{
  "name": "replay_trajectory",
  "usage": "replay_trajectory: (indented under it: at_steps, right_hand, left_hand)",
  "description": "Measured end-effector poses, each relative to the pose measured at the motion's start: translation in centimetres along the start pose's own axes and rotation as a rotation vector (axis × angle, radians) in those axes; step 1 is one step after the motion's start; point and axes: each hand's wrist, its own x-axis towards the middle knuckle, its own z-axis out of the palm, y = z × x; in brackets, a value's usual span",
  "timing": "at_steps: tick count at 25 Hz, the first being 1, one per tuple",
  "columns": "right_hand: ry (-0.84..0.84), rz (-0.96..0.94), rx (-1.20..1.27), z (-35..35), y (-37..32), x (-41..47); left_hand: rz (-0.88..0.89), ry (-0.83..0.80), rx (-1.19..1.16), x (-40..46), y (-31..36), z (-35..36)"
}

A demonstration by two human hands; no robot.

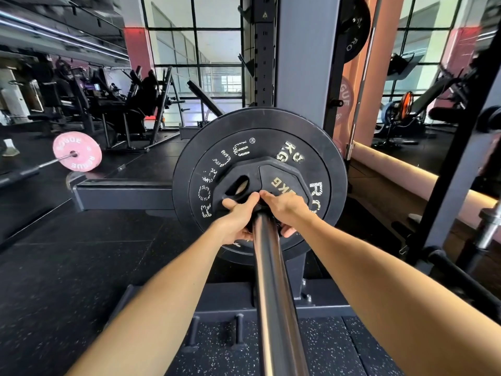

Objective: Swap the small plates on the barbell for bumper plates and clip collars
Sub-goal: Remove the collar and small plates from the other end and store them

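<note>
A steel barbell sleeve (271,280) runs away from me toward a large black bumper plate (214,158) with white lettering. In front of it on the sleeve sits a small black plate (273,172) with grip holes and gold lettering. My left hand (237,219) and my right hand (284,210) both wrap around a dark part at the small plate's hub, thumbs meeting on top. The part itself is mostly hidden under my fingers, so I cannot tell whether it is a collar.
A grey rack upright (306,58) stands behind the plates, with a black plate (355,25) stored high on it. A pink plate (77,151) on another bar lies left on the black rubber floor. A steel post (490,226) stands at right. Pegs (238,332) rise from the base below.
</note>
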Motion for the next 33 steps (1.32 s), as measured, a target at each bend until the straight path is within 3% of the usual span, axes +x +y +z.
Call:
replay_trajectory:
  at_steps: [6, 10, 16, 19, 22, 33]
  right_hand:
    - [0.097, -0.194, -0.186, 0.2, -0.1, 0.7]
    - [0.139, -0.301, -0.344, 0.3, -0.1, 1.1]
    - [0.14, -0.331, -0.213, 0.2, 0.6, 1.6]
    - [0.133, -0.276, 0.05, 0.0, 1.3, 0.9]
    - [0.007, -0.116, 0.421, -0.4, 3.5, 0.3]
    - [-0.136, 0.061, 0.292, -1.9, 2.9, -4.3]
  left_hand:
    - [0.009, -0.205, 0.001, 0.8, -0.9, -0.5]
    - [0.073, -0.16, -0.067, 1.5, -1.8, -0.4]
    - [0.099, -0.116, -0.051, 1.4, -1.6, -0.1]
    - [0.078, -0.095, -0.088, 1.3, -1.8, 0.0]
    - [0.017, -0.104, -0.259, 1.2, -3.1, 0.2]
    - [-0.025, -0.142, -0.163, -4.2, -2.8, 0.4]
